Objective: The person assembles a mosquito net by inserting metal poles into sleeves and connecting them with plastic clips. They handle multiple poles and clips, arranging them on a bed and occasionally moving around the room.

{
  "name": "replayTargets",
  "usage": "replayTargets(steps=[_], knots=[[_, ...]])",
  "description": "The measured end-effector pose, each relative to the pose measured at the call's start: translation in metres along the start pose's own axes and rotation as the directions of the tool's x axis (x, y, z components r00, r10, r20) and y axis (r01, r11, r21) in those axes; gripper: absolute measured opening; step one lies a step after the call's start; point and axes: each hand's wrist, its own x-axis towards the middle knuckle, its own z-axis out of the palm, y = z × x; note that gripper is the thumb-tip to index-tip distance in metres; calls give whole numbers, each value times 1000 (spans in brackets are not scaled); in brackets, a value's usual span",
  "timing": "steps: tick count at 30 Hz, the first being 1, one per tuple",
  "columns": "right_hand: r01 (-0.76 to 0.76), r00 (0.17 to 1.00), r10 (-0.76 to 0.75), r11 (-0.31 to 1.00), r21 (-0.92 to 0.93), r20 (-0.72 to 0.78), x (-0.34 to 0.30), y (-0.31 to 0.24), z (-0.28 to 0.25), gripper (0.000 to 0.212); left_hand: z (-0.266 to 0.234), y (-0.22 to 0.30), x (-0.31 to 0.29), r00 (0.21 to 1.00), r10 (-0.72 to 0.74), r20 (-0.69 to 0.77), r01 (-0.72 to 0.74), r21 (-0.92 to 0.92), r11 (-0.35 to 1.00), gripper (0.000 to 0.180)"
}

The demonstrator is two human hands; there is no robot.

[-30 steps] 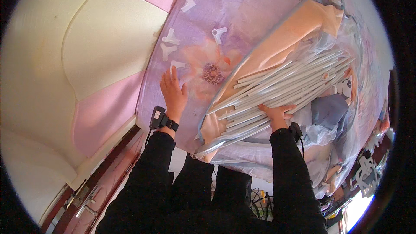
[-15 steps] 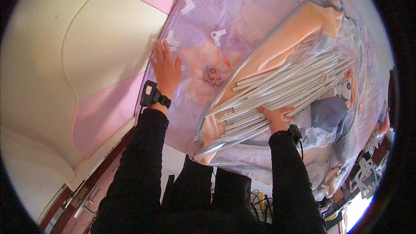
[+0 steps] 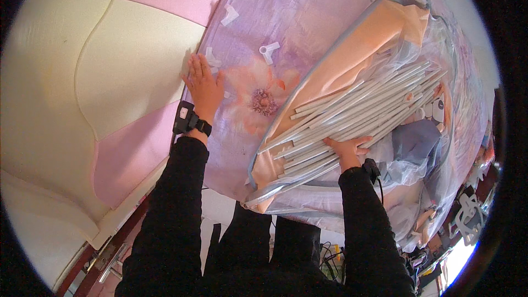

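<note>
Shows rods [image 3: 352,118] on a fabric cover [image 3: 346,58], beneath the right hand [image 3: 347,148]; upper left, connectors [image 3: 268,53] on a bedspread [image 3: 308,16]; farther left, a panel [image 3: 143,49].

White rods [image 3: 352,118], middle stretches partly hidden beneath the right hand [image 3: 345,147], whose hold on them cannot be told. Left of the rods, the left hand [image 3: 203,91] partly covers a white connector [image 3: 212,58]; contact between them is unclear. Farther left of the rods, the padded panel [image 3: 137,60] is cut off by the lens rim. Below the rods, the black sleeves [image 3: 165,214] run out of frame, and the cables [image 3: 330,258] are too small to trace.
</note>
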Motion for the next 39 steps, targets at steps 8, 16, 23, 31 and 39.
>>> replayTargets(steps=[8,16,23,31,39], knots=[[33,996,-40,995,-90,-79,9,6,9,163,-4,92,29,880,466,92,-433,-249,867,67],[11,1000,-13,998,58,28,-1,1,-2,164,25,67,130,984,176,30,-171,-123,978,67],[15,1000,-14,998,-65,18,6,0,6,166,18,90,194,975,154,-158,-154,12,988,70],[10,999,-15,993,119,42,0,1,-3,169,0,123,210,924,289,249,-369,387,845,67],[20,1000,-21,995,99,9,-6,0,-3,170,2,96,194,923,333,195,-371,213,904,41]])
